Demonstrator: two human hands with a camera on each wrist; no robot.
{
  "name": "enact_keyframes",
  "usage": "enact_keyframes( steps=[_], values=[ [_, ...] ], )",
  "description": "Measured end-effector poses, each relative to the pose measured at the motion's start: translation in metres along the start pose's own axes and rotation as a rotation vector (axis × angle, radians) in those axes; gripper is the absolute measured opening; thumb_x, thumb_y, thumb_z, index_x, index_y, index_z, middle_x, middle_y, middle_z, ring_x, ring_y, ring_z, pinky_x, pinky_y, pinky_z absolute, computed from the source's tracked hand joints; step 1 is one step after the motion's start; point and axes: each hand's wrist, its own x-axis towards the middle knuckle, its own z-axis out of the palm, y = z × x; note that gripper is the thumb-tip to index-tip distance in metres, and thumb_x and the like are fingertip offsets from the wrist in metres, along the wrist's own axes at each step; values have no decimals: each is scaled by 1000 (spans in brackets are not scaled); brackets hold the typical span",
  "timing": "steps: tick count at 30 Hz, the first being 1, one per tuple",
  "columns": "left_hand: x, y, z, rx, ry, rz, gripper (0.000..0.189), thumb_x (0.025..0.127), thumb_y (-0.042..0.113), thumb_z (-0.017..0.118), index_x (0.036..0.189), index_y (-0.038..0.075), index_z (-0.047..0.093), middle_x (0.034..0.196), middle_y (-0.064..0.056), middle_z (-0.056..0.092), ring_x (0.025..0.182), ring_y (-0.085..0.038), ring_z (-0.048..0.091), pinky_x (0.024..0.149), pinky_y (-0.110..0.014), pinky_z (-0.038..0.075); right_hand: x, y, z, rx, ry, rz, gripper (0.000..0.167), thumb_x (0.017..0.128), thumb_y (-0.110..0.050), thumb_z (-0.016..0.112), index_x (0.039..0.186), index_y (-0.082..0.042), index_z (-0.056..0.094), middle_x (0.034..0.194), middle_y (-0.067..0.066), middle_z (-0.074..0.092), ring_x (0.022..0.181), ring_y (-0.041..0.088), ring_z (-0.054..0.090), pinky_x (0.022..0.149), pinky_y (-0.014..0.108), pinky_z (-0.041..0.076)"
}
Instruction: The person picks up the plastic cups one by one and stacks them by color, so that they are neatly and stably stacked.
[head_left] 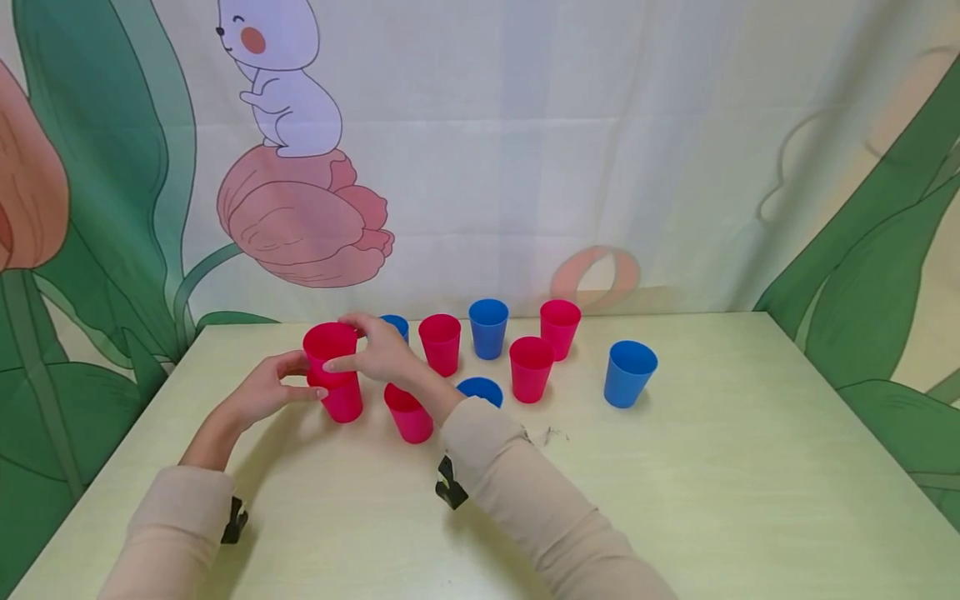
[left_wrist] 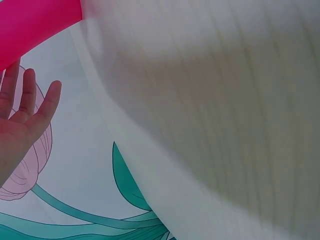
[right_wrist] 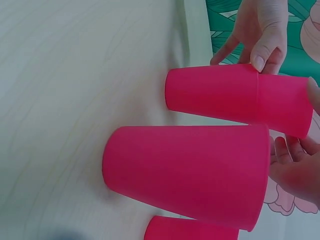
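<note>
Toward the table's left side, one red cup [head_left: 330,343] sits partly inside the top of another red cup [head_left: 345,402]. My right hand [head_left: 381,350] grips the upper cup, thumb on its near side and fingers round the far rim. With thumb and fingers about its rim, my left hand [head_left: 266,387] holds the lower cup. From the right wrist, the joint between the lower cup [right_wrist: 212,90] and upper cup [right_wrist: 290,102] shows, with the left thumb right at it. In the left wrist view, only part of a red cup [left_wrist: 35,27] appears above several fingers.
A red cup [head_left: 411,418] stands under my right forearm, beside a blue cup [head_left: 480,390] partly covered by the sleeve. Behind are a red cup [head_left: 440,346], blue cup [head_left: 489,329] and more red cups [head_left: 531,371]. Another blue cup [head_left: 628,375] stands to the right. A printed curtain [head_left: 480,167] hangs behind.
</note>
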Motion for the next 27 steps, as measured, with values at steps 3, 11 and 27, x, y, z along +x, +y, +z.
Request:
enact_keyframes(
  steps=[3,11,27],
  values=[
    [0,0,0,-8,3,2,67,77,19,72,132,0,40,125,-22,47,114,-38,41,86,-50,45,3,0,1,-14,-18,9,71,73,-23,76,134,-13,42,123,1,51,115,21,45,74,23,48],
    [0,0,0,-12,16,8,64,78,18,72,132,0,41,123,-22,48,113,-37,42,85,-49,45,4,2,7,-76,-22,35,71,71,-23,78,133,-14,44,122,0,52,112,18,47,71,22,49],
    [0,-3,-1,19,21,2,58,76,20,74,125,-1,48,120,-21,51,112,-36,43,86,-51,43,7,4,16,-154,-44,79,71,69,-22,79,131,-11,46,117,2,55,106,17,49,67,21,49]
  ],
)
